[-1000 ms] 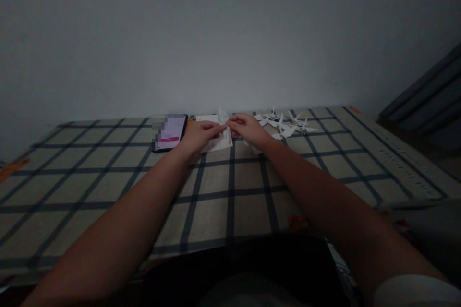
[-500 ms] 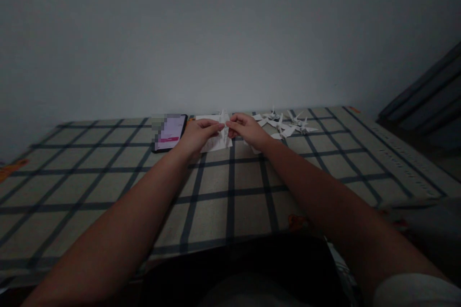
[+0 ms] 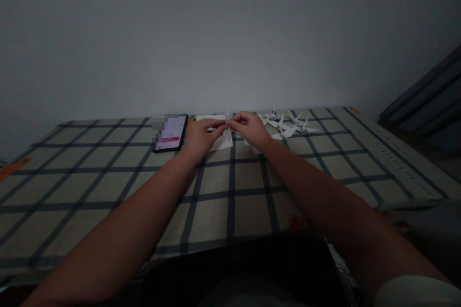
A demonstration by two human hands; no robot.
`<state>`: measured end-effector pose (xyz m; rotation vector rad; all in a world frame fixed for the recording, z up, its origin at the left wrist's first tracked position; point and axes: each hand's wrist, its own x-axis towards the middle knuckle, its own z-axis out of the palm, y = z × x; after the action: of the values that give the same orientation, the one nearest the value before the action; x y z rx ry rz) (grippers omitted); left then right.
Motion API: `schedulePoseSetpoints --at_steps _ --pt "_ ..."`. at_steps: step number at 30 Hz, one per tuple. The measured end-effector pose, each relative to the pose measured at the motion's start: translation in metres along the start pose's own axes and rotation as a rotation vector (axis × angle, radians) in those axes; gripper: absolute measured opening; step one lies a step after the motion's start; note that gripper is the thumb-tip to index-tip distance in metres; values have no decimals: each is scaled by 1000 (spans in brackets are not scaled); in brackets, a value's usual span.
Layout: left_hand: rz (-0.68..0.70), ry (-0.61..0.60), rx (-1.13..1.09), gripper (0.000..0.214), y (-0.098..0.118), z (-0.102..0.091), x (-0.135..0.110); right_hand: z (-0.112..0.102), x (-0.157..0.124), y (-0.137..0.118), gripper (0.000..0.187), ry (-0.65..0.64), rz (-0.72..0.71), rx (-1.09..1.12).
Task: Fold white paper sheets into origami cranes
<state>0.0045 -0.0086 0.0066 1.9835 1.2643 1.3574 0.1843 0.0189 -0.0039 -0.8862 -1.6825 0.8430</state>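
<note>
My left hand (image 3: 202, 135) and my right hand (image 3: 250, 128) meet near the back of the table, fingertips pinched together. Between them they grip a narrow piece of folded white paper (image 3: 227, 111), whose thin point sticks up above the fingers. Most of its lower part is hidden by my fingers. Beneath it, partly covered by my left hand, lies flat white paper (image 3: 224, 143). Several white paper cranes (image 3: 283, 127) rest just to the right of my right hand. Another bit of white paper shows below my right wrist.
A phone (image 3: 171, 133) with a lit screen lies left of my left hand. The checked tablecloth (image 3: 230, 187) covers the table, which stands against a grey wall (image 3: 230, 33). Dark draped fabric (image 3: 428, 100) is at the far right.
My left hand has shifted slightly right, bringing its fingertips up against those of my right hand. The folded paper has turned and now looks narrower.
</note>
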Motion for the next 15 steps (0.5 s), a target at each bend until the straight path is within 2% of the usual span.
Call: schedulePoseSetpoints --at_steps 4,10,15 --pt "-3 7 -30 25 -1 0 -1 -2 2 0 20 -18 1 12" --pt "62 26 19 25 -7 1 1 -5 3 1 12 28 -147 -24" --pt "83 50 24 22 -8 2 2 -3 1 -2 15 -10 -106 33"
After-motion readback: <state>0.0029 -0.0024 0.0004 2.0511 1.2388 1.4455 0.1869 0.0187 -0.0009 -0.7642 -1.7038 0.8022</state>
